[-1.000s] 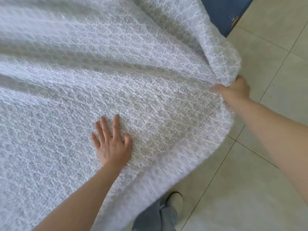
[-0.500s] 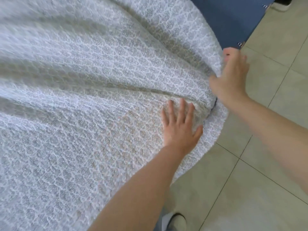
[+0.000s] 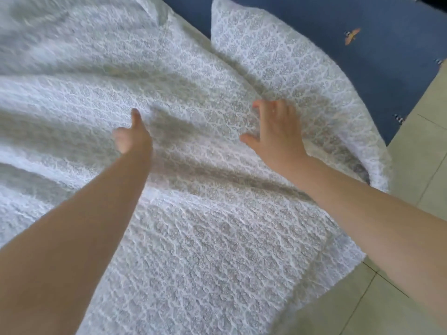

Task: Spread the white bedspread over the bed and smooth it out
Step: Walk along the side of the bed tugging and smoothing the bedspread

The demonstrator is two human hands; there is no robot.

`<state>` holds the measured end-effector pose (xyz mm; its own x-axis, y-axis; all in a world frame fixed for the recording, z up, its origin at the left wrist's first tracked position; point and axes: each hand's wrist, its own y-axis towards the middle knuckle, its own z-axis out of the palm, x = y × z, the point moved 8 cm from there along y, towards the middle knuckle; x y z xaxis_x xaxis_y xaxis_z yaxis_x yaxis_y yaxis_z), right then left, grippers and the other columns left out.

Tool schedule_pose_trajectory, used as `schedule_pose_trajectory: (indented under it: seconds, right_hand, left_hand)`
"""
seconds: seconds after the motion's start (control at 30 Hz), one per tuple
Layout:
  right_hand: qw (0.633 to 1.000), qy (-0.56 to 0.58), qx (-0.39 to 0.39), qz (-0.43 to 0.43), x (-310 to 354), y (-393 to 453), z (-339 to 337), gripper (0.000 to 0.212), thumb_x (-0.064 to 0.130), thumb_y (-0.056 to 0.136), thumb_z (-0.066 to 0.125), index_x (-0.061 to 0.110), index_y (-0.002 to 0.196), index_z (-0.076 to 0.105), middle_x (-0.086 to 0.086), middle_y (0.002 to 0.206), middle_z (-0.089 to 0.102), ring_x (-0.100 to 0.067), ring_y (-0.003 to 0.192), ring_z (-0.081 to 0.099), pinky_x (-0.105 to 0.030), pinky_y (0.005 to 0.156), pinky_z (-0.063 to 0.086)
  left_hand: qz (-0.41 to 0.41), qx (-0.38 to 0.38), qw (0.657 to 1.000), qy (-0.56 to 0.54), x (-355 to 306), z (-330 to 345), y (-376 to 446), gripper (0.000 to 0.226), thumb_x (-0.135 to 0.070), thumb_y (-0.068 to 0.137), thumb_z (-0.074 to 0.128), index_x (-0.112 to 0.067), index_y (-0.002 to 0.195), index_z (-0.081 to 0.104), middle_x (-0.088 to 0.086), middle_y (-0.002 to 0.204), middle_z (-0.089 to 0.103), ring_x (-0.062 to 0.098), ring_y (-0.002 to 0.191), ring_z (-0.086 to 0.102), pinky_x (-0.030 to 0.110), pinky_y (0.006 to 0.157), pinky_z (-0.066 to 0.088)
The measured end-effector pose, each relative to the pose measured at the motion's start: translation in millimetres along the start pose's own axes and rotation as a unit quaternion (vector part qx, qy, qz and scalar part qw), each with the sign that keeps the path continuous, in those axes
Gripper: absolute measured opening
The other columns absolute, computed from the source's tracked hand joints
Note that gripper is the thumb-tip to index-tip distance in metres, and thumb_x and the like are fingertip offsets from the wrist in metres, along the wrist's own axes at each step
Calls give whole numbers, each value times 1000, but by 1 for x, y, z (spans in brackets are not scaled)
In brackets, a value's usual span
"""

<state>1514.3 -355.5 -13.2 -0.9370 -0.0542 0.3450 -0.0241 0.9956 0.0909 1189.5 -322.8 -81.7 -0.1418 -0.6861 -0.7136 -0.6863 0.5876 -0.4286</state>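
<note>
Your right hand (image 3: 275, 131) lies flat, fingers spread, its grip released on the white bedspread (image 3: 193, 226) beside a raised fold. Your left hand (image 3: 131, 137) touches the cloth further left; its grip I cannot tell. Bedspread covers the bed, wrinkled, with blue sheet (image 3: 387, 56) bare beyond the fold.

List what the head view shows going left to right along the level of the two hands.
White bedspread → left hand → right hand → blue sheet left uncovered beyond the bedspread's edge → tiled floor.
</note>
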Motion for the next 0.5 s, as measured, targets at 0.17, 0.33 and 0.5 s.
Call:
schedule_pose_trajectory:
  seconds: [0.17, 0.33, 0.5]
  right_hand:
    - [994, -63, 83, -34, 29, 33, 23, 46, 41, 90, 64, 14, 124, 49, -7, 120, 53, -30, 108, 53, -44, 94, 43]
    - [984, -32, 155, -77, 35, 40, 38, 24, -1, 93, 54, 17, 106, 46, -1, 97, 55, -22, 73, 57, -39, 60, 53]
    - [999, -35, 28, 0, -12, 70, 7, 13, 12, 98, 52, 17, 110, 55, 1, 82, 61, -17, 61, 57, -32, 53, 50]
  left_hand:
    - [-75, 49, 995, -42, -48, 7, 27, 60, -72, 83, 58, -17, 106, 51, -1, 78, 50, 16, 75, 56, 30, 82, 55]
    - [-89, 114, 989, -18, -47, 23, 72, 9, -12, 89, 64, -16, 84, 58, 3, 86, 63, 10, 63, 57, 20, 47, 49]
    - [1, 73, 994, -85, -103, 52, 64, 28, -5, 86, 72, -12, 80, 45, 3, 75, 60, 12, 63, 62, 27, 60, 58]
